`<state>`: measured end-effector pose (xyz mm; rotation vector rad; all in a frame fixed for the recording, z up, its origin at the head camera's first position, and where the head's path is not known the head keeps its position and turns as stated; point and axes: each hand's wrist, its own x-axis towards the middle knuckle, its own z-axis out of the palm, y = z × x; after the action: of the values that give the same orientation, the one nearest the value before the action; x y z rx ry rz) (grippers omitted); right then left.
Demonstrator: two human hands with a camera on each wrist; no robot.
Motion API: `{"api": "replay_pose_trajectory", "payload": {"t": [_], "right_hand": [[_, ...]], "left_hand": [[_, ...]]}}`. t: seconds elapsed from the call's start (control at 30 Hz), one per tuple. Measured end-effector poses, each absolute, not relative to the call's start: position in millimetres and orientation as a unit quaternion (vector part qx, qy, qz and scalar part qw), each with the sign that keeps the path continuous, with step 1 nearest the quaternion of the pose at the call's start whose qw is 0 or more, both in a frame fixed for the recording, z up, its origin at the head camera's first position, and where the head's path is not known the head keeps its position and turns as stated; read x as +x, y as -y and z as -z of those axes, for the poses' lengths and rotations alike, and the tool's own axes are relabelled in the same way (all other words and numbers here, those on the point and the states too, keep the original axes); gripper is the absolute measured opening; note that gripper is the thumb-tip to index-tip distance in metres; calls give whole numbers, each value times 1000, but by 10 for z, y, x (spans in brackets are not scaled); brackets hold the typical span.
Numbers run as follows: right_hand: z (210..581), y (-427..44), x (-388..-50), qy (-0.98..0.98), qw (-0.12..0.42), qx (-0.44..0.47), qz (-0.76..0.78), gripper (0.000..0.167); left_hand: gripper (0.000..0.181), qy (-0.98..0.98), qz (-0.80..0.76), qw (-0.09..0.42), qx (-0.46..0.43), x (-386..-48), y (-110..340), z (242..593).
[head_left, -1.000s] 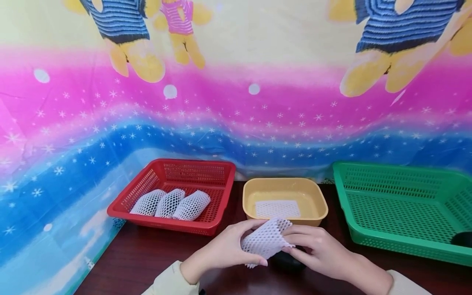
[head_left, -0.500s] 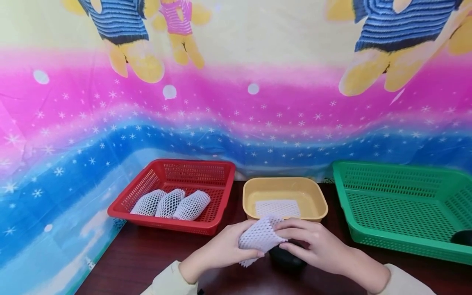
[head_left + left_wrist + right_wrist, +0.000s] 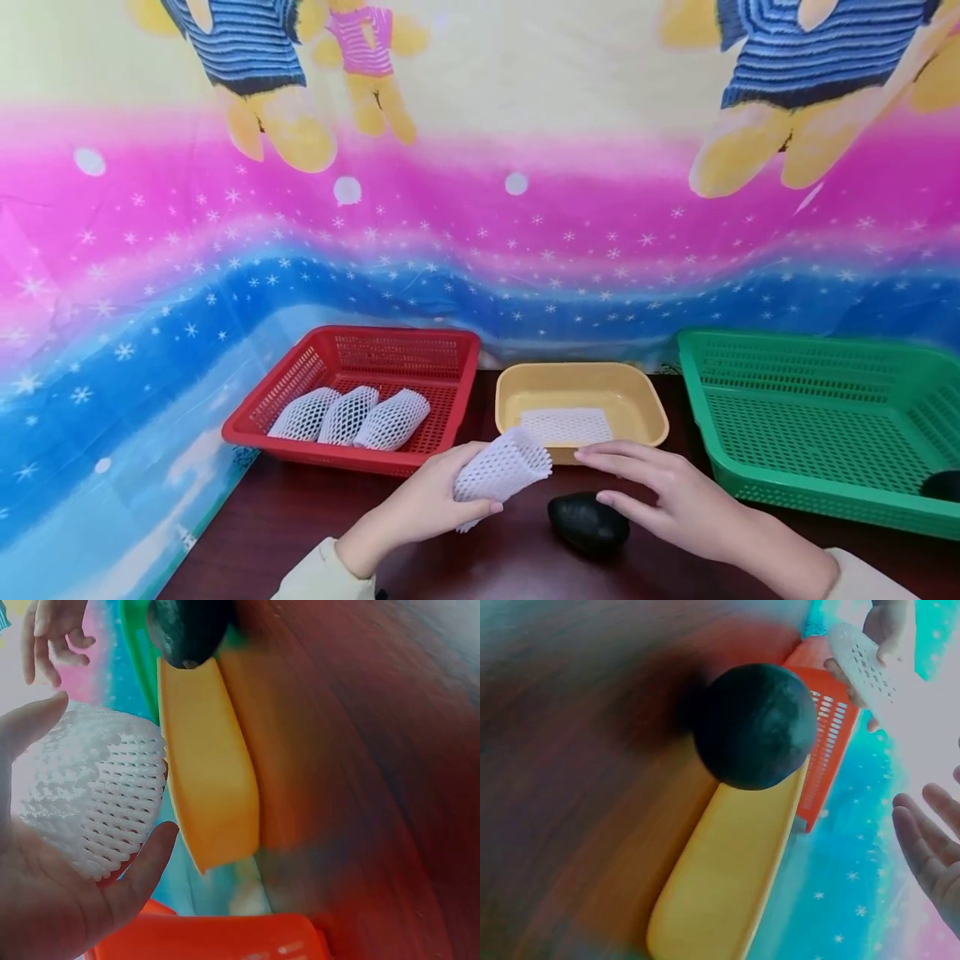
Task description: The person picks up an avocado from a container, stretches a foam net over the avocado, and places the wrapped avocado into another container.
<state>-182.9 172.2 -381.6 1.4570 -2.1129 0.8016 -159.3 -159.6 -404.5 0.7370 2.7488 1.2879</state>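
Left hand point(image 3: 427, 500): thumb and fingers curled round one white net point(image 3: 498, 471); a light hold would probably serve best, leaving its mouth round. Right hand point(image 3: 682, 500): grasping nothing, fingers nearly straight, just beside the dark fruit point(image 3: 588, 523), bare on the table point(image 3: 300, 542); taking its middle would likely leave an end free. Beyond: yellow tub point(image 3: 657, 417), with flat net point(image 3: 566, 423); red basket point(image 3: 330, 450), three netted pieces point(image 3: 391, 418) inside; green basket point(image 3: 825, 497).
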Motion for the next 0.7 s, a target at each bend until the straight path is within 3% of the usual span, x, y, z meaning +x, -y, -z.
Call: {"api": "replay_pose_trajectory", "payload": {"t": [0.17,0.57,0.7], "right_hand": [[3914,-1814,-1795,807,180,491,-275,55],[4160,-1856,-1835,878,-16,395,-271,73],[4245,-1840,-1845,874,-28,398,-279,72]], "left_hand": [[59,-887,-398,11,236,-1599,1637,4092],[60,-900,-353,-2,256,-1611,1668,4180],[61,-902,-345,5,258,-1611,1671,4200]]}}
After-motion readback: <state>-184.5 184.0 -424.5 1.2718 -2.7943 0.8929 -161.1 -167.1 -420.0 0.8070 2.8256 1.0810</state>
